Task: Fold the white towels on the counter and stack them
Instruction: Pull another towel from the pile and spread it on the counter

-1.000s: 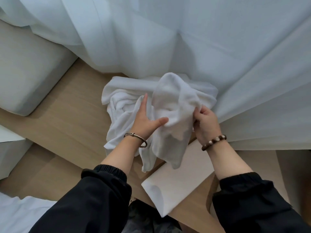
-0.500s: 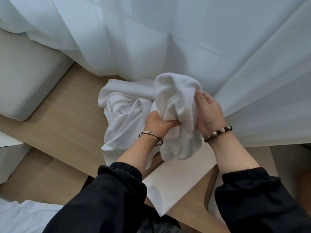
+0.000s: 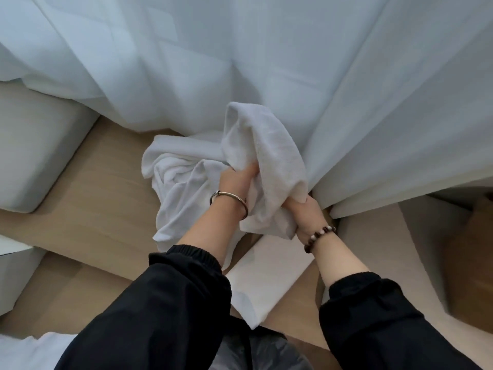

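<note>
1. My left-hand fingers (image 3: 246, 170) are curled tight into the bunched white towel (image 3: 269, 158); my right hand (image 3: 304, 213) grips the same towel from lower down, its fingers mostly hidden under the cloth, clamped on it as far as I can tell.
2. The towel is lifted clear of the bench (image 3: 88, 188), humped over both hands, right up against the sheer curtain (image 3: 266, 62).
3. A crumpled pile of more towels (image 3: 178, 177) sits on the bench just left of my left hand, touching the held one or nearly so; can't tell whether they're separate pieces.
4. A folded towel (image 3: 266, 279) lies flat near the bench's front edge, below my wrists. Probably the stack's start.
5. Handling, my guess: terry cloth, light, limp, no stiffness; won't slip, won't break, but sags and bunches wherever it isn't held.
6. Best hold: find two corners of one edge and pinch one in each hand, so it hangs open. The current mid-cloth fistful won't give a clean fold.
7. Risk: the curtain hem snagging in with the towel.
</note>
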Tool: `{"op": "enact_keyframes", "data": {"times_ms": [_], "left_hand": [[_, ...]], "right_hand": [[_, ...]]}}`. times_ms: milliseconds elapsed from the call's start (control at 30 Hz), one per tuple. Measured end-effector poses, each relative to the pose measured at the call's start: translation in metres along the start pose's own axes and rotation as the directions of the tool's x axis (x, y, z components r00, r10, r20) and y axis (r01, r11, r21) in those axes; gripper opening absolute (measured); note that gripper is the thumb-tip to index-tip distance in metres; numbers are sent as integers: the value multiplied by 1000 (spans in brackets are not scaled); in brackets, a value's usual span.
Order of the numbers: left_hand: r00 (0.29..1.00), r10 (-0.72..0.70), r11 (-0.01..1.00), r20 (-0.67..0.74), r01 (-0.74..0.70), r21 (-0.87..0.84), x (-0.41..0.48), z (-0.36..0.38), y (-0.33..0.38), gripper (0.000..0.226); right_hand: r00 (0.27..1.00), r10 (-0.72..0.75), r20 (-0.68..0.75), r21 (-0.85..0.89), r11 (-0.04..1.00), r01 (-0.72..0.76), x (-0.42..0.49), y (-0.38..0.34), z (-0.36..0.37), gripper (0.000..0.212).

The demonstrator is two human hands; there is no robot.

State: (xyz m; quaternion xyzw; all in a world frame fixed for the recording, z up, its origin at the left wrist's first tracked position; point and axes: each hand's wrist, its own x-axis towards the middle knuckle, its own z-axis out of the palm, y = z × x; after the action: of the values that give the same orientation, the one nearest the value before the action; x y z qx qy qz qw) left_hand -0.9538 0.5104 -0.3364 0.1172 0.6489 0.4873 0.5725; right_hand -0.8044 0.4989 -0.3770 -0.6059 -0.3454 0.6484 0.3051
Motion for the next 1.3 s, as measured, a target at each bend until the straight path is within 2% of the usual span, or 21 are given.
{"op": "enact_keyframes", "data": {"times_ms": [100,167,200,367,467,533,667,800,900,1033,1133,1200,1300], "left_hand": [[980,186,951,76,-199,235,-22,15,5,14],[959,213,924,190,-260,281,-37,27,6,8],[954,187,916,234,-256,309,-45,33,5,6],[934,9,806,357,-219,551,-79,71,-27,36],[897,-78,692,435,-266,671,-110,102,-56,50],[856,-131,620,501,-323,715,-135,128,-80,47],[709,-229,514,667,-494,702,-199,187,-136,27],[554,-338,453,761,-613,648,-286,239,-201,18],[478,-416,393,774,-673,627,-357,273,-253,35],[356,-515,318,779,-765,560,-450,311,-318,44],[219,-562,296,797,-847,442,-517,335,-362,35],[141,-594,277,792,-888,366,-559,347,-386,31],[53,-659,265,750,-917,298,-613,360,-417,39]], "right_hand": [[995,27,-98,64,998,-21,-21,-14,-7,26],[987,31,-157,85,996,-17,-37,-26,-15,31],[980,34,-197,85,996,-18,-46,-31,-21,32],[922,76,-379,86,995,-47,-102,-21,-66,30],[863,134,-487,130,988,-80,-143,2,-102,32],[816,173,-551,175,980,-90,-174,15,-134,23],[705,233,-670,288,957,-43,-248,43,-201,16],[555,328,-764,404,915,16,-330,81,-264,27],[441,409,-799,480,875,57,-389,110,-310,38],[244,577,-779,620,766,170,-459,151,-369,45],[102,655,-749,657,712,248,-514,177,-407,33],[52,680,-731,669,699,253,-553,188,-430,28],[-5,717,-697,686,669,286,-607,205,-460,30]]}}
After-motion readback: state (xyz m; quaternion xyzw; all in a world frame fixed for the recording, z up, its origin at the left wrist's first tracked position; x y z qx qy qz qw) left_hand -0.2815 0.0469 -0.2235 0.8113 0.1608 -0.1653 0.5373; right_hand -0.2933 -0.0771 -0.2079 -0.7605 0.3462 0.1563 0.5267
